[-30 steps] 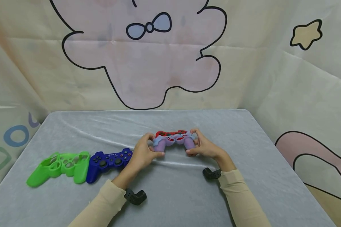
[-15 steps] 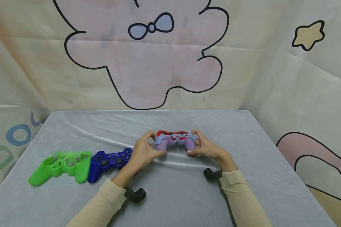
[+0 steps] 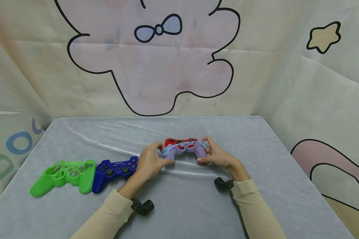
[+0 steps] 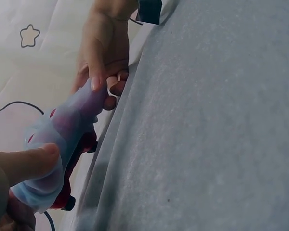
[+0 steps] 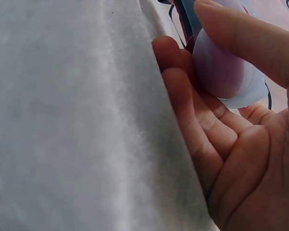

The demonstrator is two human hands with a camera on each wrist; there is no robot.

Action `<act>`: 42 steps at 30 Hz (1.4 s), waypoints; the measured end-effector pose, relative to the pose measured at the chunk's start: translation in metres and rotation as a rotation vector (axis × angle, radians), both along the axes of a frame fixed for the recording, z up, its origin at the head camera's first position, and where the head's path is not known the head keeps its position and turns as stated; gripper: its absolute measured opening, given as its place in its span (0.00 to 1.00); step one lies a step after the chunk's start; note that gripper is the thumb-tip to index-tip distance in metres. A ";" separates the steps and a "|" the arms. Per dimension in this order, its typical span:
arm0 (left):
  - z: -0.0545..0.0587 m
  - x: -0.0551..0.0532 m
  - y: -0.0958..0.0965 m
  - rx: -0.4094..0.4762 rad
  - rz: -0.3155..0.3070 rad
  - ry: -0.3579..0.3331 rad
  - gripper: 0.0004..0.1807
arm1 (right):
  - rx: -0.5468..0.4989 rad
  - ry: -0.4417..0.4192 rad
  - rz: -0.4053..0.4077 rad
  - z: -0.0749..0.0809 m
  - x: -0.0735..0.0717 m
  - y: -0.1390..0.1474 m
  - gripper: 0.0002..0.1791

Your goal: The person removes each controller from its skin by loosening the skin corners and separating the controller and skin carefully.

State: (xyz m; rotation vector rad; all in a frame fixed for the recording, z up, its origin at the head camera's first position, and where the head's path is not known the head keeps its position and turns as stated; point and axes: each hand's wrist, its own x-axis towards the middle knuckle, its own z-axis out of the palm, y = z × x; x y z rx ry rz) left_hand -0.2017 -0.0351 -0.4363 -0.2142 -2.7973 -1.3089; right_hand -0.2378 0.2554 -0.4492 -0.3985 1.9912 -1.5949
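Note:
A red game controller (image 3: pixel 171 141) is partly wrapped in a translucent purple-blue silicone cover (image 3: pixel 170 153). Its red top edge shows above the cover in the head view. My left hand (image 3: pixel 149 161) grips the left end, its thumb pressing on the cover. At the other end my right hand (image 3: pixel 217 154) pinches the covered handle between thumb and curled fingers. The left wrist view shows the cover (image 4: pixel 79 113) stretched over one face, with red controller body bare along the opposite side. In the right wrist view a rounded covered handle (image 5: pixel 219 72) rests against the fingers.
Left of my left arm lie a blue controller (image 3: pixel 115 172) and a green silicone cover (image 3: pixel 67 174), side by side and touching. A grey cloth covers the table (image 3: pixel 185 205). A printed curtain (image 3: pixel 257 66) hangs behind the table's far edge.
The left part of the cover has shifted slightly, and the controller sits a little differently in my left hand. Both hands keep their hold in nearly the same place.

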 end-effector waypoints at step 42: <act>-0.010 -0.001 0.002 0.115 -0.083 -0.012 0.25 | 0.058 0.043 -0.069 0.003 0.000 0.000 0.41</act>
